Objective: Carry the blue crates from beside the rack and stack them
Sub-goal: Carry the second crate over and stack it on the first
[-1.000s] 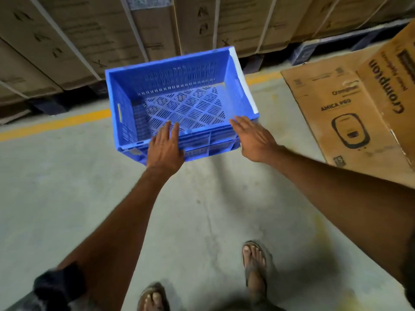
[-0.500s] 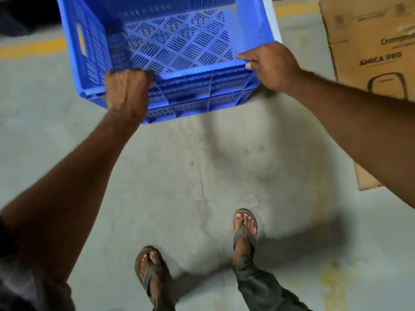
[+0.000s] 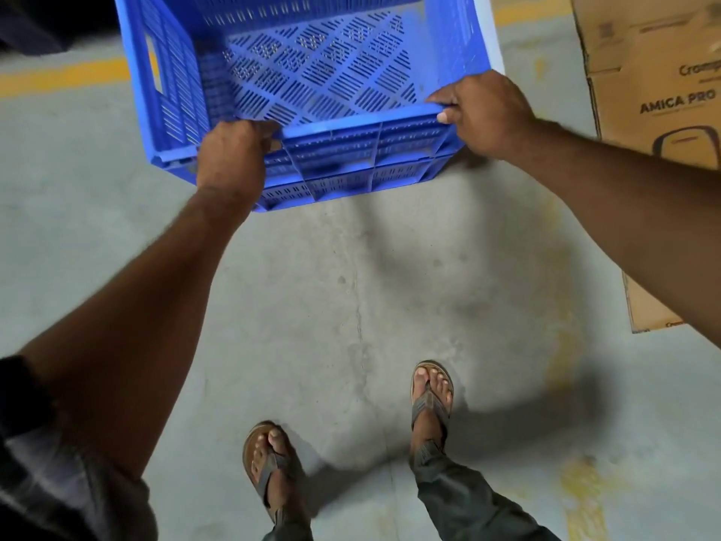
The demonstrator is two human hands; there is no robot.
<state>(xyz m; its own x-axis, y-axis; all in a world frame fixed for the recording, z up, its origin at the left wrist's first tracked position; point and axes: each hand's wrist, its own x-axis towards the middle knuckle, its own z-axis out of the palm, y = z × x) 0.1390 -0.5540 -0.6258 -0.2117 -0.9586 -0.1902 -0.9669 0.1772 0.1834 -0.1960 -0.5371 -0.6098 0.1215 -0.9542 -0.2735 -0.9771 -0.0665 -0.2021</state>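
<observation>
An empty blue crate (image 3: 312, 72) with a slotted floor and slotted walls fills the top middle of the head view; its far side is cut off by the frame. My left hand (image 3: 232, 156) is closed over the near rim, toward the crate's left corner. My right hand (image 3: 483, 113) grips the same near rim at its right corner, fingers curled over the edge. I cannot tell whether the crate rests on the floor or is lifted. No other crate is in view.
Flattened cardboard boxes (image 3: 655, 83) lie on the concrete floor at the right. A yellow floor line (image 3: 62, 78) runs across the top left behind the crate. My sandalled feet (image 3: 431, 396) stand on bare concrete below.
Both hands went from open just short of the crate to closed on its near rim. The view has tilted down and closer, so the crate now looks larger and higher in frame.
</observation>
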